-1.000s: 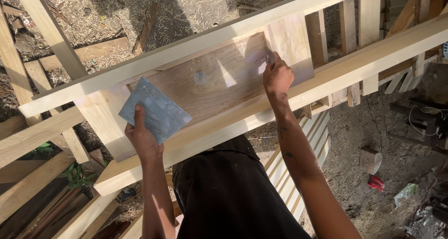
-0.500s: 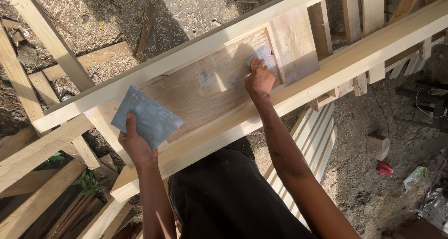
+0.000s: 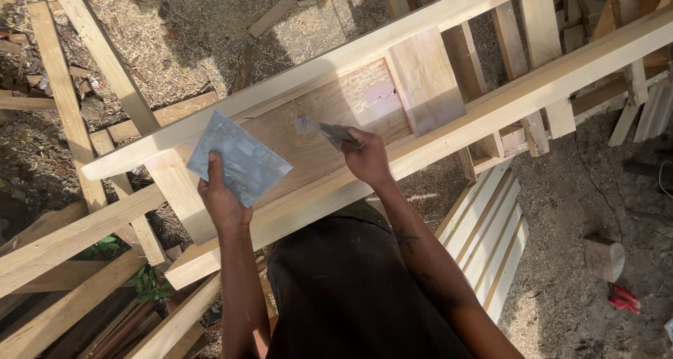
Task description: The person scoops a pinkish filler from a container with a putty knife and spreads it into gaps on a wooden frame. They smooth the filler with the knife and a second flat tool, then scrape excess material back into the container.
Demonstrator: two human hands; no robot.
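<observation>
Head view, only one. Left hand, lower left of centre, grip closed on a flat grey-blue sheet, thumb on top, sheet held tilted over the near rail of a pale wooden frame running from lower left to upper right. Right hand, mid-frame, grip closed on a thin blade tool; blade points left, tip just over the recessed board set between the two rails. Whether the tip touches the wood, cannot tell. Pale patches on the board near the upright block. Ground: sawdust, loose planks at left, small wood block and red object lower right.

Risks, as judgement: blade held shallow could dig into the soft board and gouge it; sheet pinched at one edge only could slip or bend; leaning weight on the near rail might shift the frame
</observation>
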